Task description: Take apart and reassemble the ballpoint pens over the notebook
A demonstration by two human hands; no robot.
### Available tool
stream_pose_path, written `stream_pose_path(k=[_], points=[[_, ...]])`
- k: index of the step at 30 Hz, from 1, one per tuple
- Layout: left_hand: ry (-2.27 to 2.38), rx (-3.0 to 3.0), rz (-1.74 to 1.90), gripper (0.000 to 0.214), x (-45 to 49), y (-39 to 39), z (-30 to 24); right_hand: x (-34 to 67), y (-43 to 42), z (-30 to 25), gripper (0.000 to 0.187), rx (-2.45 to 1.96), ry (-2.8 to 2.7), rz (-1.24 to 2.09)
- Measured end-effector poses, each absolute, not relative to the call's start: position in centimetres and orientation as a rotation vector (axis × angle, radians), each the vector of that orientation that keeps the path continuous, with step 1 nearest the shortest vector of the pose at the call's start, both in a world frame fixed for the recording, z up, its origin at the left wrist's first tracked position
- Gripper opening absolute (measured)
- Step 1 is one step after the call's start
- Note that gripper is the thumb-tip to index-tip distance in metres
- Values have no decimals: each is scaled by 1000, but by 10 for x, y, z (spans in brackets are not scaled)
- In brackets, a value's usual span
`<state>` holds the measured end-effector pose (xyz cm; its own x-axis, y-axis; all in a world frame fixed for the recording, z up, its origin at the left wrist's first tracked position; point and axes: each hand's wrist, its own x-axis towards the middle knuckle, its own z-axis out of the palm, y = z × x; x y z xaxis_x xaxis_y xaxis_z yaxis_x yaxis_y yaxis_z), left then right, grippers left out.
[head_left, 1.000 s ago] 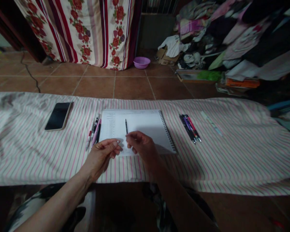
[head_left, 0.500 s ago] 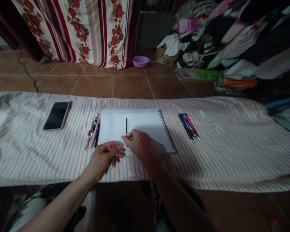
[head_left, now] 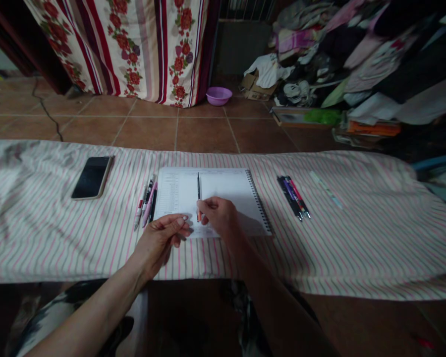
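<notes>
My right hand (head_left: pixel 221 213) pinches a slim black pen (head_left: pixel 198 186) with an orange lower part. The pen points away from me over the open spiral notebook (head_left: pixel 226 183), whose wire binding runs down the right side. Whether the pen touches the page I cannot tell. My left hand (head_left: pixel 166 232) is at the notebook's near left corner, thumb and fingers pressed together; a small pale spot shows at the fingertips, too small to name. Just left of the notebook lie several pens (head_left: pixel 147 201), one of them pink.
A phone (head_left: pixel 92 177) lies at the left on the striped cloth (head_left: pixel 223 258). Right of the notebook are several dark, purple and red pens (head_left: pixel 293 197) and a pale green pen-like stick (head_left: pixel 326 190). Beyond, a purple basin (head_left: pixel 219 96) stands on the tiled floor near a floral curtain (head_left: pixel 144 49).
My right hand has shifted slightly away from me over the page with the pen, and more of the pen's orange part shows. My left hand stays nearly in place; the whole view shifts slightly.
</notes>
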<state>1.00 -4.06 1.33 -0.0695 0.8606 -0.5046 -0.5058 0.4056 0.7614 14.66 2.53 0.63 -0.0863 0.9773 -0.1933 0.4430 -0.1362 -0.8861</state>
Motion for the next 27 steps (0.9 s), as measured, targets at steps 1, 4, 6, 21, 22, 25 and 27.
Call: stream_pose_path(k=[1,4,6,21,22,25,27], points=[[1174,376,1166,11,10,-40,14,146,25,6,26,-1557,-1462,1273],[1205,350,1135,8,10,-40,16,144,24,9,25,-1387,-1208,1479],[1210,348,1122,7,11,-40,16,143,22,10,25,-1304,-1113,1556],[1212,416,1146,8,13,-40,16,135,15,7,24,-1248,-994,1513],[1213,430,1153,10,13,-40,16,135,14,6,25,-1249,-998,1511],[1226,478,1171,16,14,-40,15,135,14,4,25,-1244,-992,1503],[1248,528,1190,20,15,-41,14,135,14,3,26,-1234,-972,1506]])
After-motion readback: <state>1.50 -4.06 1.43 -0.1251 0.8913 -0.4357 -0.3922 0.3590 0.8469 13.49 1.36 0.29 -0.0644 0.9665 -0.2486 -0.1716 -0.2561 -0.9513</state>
